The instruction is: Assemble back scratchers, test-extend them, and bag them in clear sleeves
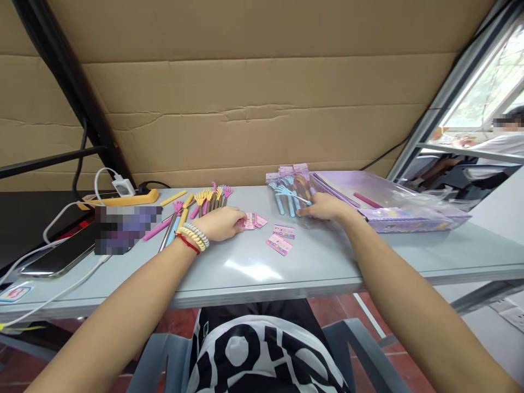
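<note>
Gripping a blue hand-shaped scratcher (288, 192) with the right fingers (311, 210), by bagged scratchers (291, 205) toward the tabletop (319, 251) rear. Holding the left fingers (239, 219) bent at small pink cards (254, 220); cannot tell whether pinching one.

A pale grey desk (327, 265) carries a mixed row of pink, yellow and blue hand-shaped back scratchers (199, 197) at left. Near its back edge — blue back scratchers (291, 206), beside an open purple carton (409, 223). Centrally, 2 printed cards (279, 244) lie near a small card pile (254, 220); far left, a black smartphone (61, 254).
</note>
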The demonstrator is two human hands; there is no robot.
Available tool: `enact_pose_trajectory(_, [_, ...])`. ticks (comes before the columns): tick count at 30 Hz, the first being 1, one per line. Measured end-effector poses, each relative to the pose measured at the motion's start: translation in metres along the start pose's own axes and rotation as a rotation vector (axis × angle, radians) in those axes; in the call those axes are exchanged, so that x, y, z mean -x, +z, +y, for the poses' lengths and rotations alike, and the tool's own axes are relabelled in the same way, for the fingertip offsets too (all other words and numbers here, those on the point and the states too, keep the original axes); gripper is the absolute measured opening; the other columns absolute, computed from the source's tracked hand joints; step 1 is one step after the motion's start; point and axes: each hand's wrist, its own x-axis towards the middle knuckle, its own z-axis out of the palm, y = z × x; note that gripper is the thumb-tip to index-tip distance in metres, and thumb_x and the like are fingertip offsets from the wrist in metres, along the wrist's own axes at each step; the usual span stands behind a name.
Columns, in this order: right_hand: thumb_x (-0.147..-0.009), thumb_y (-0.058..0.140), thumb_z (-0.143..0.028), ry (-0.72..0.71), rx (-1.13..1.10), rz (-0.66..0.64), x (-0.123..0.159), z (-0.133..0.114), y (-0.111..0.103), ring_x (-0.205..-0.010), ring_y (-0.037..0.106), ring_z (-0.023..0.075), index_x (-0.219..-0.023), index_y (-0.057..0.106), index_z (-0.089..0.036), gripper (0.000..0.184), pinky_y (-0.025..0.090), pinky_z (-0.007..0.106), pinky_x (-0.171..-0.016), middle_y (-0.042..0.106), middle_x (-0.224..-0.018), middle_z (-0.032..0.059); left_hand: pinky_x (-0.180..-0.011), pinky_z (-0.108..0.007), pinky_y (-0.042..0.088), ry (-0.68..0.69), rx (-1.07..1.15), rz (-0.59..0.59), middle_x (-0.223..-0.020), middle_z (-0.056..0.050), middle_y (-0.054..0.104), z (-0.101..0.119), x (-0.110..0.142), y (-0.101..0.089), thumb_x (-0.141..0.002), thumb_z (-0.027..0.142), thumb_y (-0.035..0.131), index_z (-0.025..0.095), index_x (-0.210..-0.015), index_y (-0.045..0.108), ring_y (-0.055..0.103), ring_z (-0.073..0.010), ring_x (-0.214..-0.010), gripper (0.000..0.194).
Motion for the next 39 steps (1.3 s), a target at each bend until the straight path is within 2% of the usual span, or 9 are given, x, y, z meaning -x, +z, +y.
enact_pose_trajectory(4, [-0.073, 0.057, -0.051, 0.01, 0.017, -0.003, -0.0018, 0.0004, 0.0007, -0.068, 0.061, 0.0196, -0.074, 0.062, -0.015, 0.037, 0.041, 0.027, -0.057, 0.066, -0.073, 0.0087, -0.084, -0.033, 0.045, 0.012, -0.02, -0.002, -0.109, -0.01, 0.063, 0.0015, -0.0006, 0.0, -0.089, 0.027, 0.042, 0.016, -0.112, 0.062, 0.061, -0.0237, -0.098, 0.032])
enact_pose_trajectory(30, [-0.074, 0.057, -0.052, 0.003, 0.06, 0.003, 0.0007, -0.0054, 0.0004, -0.076, 0.063, 0.0224, -0.086, 0.068, -0.013, 0.042, 0.042, 0.028, -0.061, 0.068, -0.086, 0.0116, -0.085, -0.031, 0.044, 0.014, 0.013, 0.005, -0.105, -0.009, 0.065, -0.0032, -0.0014, 0.0007, -0.088, 0.031, 0.044, 0.017, -0.107, 0.063, 0.061, -0.0217, -0.096, 0.031])
enact_pose_trajectory(39, [-0.075, 0.055, -0.054, -0.011, 0.112, 0.012, -0.0011, -0.005, 0.0017, -0.078, 0.063, 0.0237, -0.086, 0.068, -0.013, 0.045, 0.043, 0.028, -0.061, 0.068, -0.088, 0.0137, -0.081, -0.031, 0.045, 0.01, -0.008, -0.009, -0.103, -0.01, 0.064, 0.0018, -0.0008, -0.0027, -0.089, 0.032, 0.042, 0.016, -0.106, 0.064, 0.061, -0.0218, -0.093, 0.032])
